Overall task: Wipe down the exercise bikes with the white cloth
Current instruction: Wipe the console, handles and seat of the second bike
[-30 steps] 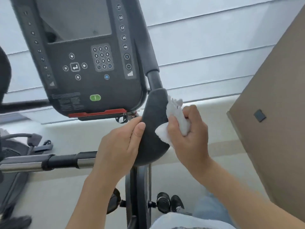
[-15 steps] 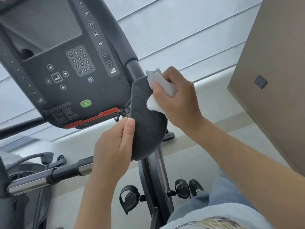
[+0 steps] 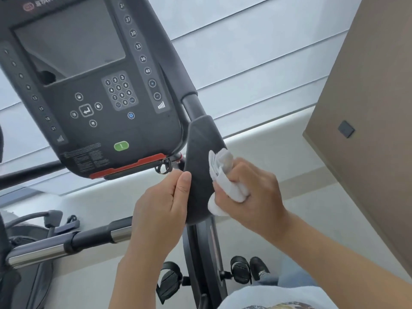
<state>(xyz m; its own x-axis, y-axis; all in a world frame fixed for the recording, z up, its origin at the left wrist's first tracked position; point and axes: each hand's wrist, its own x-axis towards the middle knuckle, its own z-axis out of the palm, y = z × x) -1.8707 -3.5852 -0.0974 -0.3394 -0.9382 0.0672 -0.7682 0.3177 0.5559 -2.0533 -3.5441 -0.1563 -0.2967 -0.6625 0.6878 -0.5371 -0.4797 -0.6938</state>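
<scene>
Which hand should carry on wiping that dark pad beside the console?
Right. The right hand grips the cloth, which is pressed against the pad. The left hand holds no cloth; it steadies the pad's other edge.

Bright, even, soft light; shadows are faint. Pale wall point(image 3: 256, 70) runs near washed out from 12 to 2 o'clock. Console screen point(image 3: 69, 43) shows dull glare. Wide-angle bending at edges; slight softness overall, text illegible.
</scene>
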